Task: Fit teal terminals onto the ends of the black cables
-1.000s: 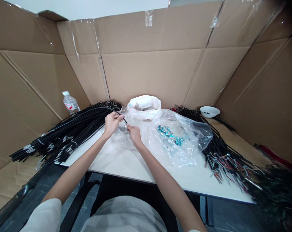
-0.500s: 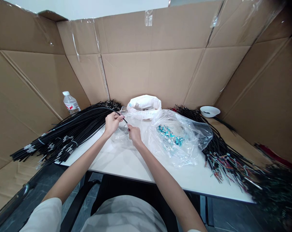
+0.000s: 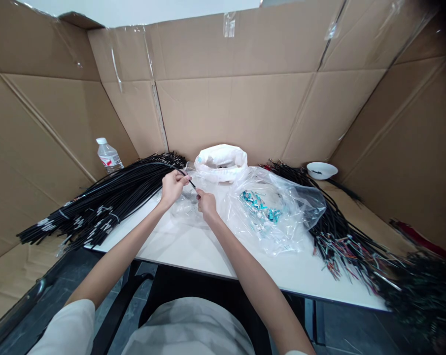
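A single black cable point(image 3: 192, 185) is pinched between the thumb and fingers of my left hand point(image 3: 172, 187). From there it bends back over the cable bundle point(image 3: 134, 182) on the left. My right hand point(image 3: 207, 203) is closed at the cable's near end, just right of and below the left. Its fingers hide that tip, and anything small fitted there cannot be made out. Right of my hands lies a clear plastic bag point(image 3: 233, 217) with small teal parts point(image 3: 259, 204) in it. Behind them stands a white bag point(image 3: 223, 173) with its rim rolled open.
A plastic bottle point(image 3: 109, 155) stands at the back left. More black cables point(image 3: 329, 217) with bare coloured wire ends lie on the right, beside a white bowl point(image 3: 322, 170). Cardboard walls point(image 3: 233, 113) enclose the white table point(image 3: 193, 246).
Both hands keep their hold on the cable in nearly the same place. The whole view has shifted very slightly.
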Demonstrator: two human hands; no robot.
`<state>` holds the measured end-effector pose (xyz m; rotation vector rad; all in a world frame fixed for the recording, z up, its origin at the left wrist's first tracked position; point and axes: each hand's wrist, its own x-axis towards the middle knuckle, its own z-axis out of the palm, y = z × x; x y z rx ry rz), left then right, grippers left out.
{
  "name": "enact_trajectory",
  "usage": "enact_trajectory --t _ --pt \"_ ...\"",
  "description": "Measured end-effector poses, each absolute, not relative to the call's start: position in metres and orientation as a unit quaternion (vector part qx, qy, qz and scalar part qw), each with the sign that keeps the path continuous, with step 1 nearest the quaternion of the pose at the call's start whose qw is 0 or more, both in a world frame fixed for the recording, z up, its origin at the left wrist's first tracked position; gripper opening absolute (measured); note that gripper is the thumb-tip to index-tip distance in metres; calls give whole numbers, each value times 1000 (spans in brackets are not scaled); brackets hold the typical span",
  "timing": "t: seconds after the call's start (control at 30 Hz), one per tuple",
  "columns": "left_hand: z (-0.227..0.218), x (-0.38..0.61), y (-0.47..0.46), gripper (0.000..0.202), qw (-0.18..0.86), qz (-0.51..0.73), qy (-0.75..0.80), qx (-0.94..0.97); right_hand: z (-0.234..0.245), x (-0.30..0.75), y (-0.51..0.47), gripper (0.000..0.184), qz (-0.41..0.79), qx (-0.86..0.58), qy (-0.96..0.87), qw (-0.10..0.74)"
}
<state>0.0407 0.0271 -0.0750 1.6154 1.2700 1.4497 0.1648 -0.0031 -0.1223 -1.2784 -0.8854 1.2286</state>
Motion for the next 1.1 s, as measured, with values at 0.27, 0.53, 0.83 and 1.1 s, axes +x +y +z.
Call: enact_trajectory --t 0.27,0.53,0.83,1.1 --pt "-77 40 31 21 321 539 489 606 -126 162 -1 35 515 -550 -366 547" --pt "-82 36 33 22 333 519 498 610 -130 159 -1 40 475 -569 -387 548" --pt "-83 33 32 23 330 525 500 605 -127 156 2 47 442 -577 -424 541" --pt "-85 32 35 24 324 526 511 597 -129 156 -2 45 435 -589 -430 527"
